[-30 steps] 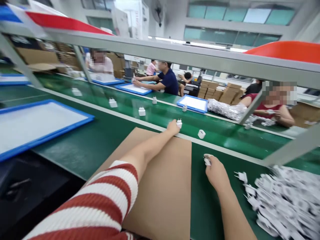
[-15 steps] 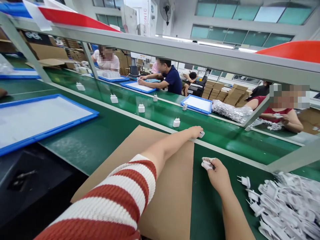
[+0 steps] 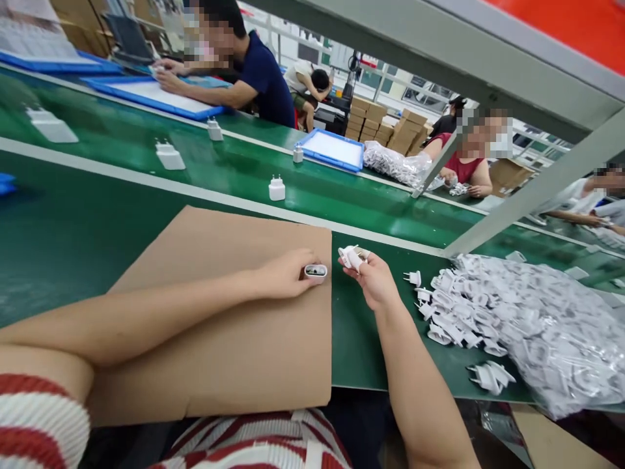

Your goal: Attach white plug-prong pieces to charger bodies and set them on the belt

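Note:
My left hand [image 3: 288, 275] is closed around a white charger housing [image 3: 316, 273] above the right part of a brown cardboard sheet [image 3: 254, 339]. The housing's open end faces me, and dark parts show inside it. Just to the right, my right hand [image 3: 375, 280] grips white plug caps [image 3: 349, 256] with metal pins, held in the fingertips. How many caps it holds is unclear. The housing and the caps are apart, with a small gap between my hands. A heap of similar white plug caps [image 3: 454, 306] lies to the right, partly in a clear plastic bag [image 3: 566, 332].
Beyond a pale rail, white chargers [image 3: 277, 188] stand spaced along the green belt [image 3: 224, 176]. A slanted metal post [image 3: 532, 176] rises at the right. Across the belt are blue-rimmed trays [image 3: 332, 151] and co-workers, one in a dark blue shirt [image 3: 266, 78].
My left hand has drawn back from the belt's edge to above the cardboard, with the charger housing in it. My right hand keeps its plug caps, now nearer the left hand. The view has swung right.

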Demonstrator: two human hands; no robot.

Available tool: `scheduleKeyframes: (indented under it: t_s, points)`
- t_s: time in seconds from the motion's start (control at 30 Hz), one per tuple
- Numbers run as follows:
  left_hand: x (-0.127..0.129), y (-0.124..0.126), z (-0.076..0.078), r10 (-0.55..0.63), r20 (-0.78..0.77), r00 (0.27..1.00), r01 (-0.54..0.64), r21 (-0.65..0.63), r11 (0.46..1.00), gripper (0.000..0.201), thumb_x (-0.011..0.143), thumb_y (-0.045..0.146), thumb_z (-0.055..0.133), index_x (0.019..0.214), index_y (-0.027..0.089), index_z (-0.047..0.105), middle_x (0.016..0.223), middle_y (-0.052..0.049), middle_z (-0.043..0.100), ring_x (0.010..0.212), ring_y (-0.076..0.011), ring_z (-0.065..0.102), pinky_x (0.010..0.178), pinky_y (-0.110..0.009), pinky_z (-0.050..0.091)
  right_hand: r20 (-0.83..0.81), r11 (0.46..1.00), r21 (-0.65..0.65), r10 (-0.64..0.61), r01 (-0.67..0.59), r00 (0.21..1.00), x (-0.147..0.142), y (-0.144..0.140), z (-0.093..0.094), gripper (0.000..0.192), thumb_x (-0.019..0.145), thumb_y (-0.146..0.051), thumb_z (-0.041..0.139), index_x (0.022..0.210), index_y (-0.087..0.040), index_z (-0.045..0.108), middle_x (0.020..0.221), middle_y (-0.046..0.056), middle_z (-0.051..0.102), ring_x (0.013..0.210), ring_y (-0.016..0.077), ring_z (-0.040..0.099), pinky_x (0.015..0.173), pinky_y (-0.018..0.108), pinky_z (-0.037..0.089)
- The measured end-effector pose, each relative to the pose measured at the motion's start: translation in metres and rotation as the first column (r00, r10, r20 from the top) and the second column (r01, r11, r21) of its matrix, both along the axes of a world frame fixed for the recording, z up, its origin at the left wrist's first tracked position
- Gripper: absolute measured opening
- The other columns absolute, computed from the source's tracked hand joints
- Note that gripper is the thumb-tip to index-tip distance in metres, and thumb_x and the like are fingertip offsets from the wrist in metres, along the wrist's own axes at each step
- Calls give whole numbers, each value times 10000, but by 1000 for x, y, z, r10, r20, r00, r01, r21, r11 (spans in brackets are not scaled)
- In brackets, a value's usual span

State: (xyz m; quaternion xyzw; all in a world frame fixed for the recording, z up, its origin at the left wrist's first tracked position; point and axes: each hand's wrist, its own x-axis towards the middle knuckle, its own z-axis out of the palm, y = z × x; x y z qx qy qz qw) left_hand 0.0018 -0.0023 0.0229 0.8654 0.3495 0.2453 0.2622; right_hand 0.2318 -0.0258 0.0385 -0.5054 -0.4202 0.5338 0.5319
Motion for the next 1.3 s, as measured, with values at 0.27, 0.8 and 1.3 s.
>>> scheduleKeyframes:
  t_s: [0.27,0.8,1.3]
  points:
    - [5,-3,-27,127,244,961,-76,-208,975,328,823,503,748,907,195,674,900,-55,681,825,-224,637,709,-328,484,508,916,395,-154,-70,847,-34,-17,-1,247,845,-377,741,1035,-220,744,1054,57,768,892,180,680,823,331,555]
    - [5,0,-28,116,290,950,-51,-223,974,282,799,455,765,907,204,697,865,-42,694,828,-232,635,709,-334,475,631,873,463,-203,-153,748,-40,-30,14,134,885,-341,720,970,-248,766,1075,66,710,765,151,657,703,327,607]
    - [4,-1,-27,88,314,945,-19,-216,976,203,820,394,724,886,207,681,852,-29,658,778,-215,604,684,-325,440,836,814,449,-236,-369,496,-44,-25,12,199,984,-293,600,1121,-264,741,1023,67,697,969,221,684,866,370,573]
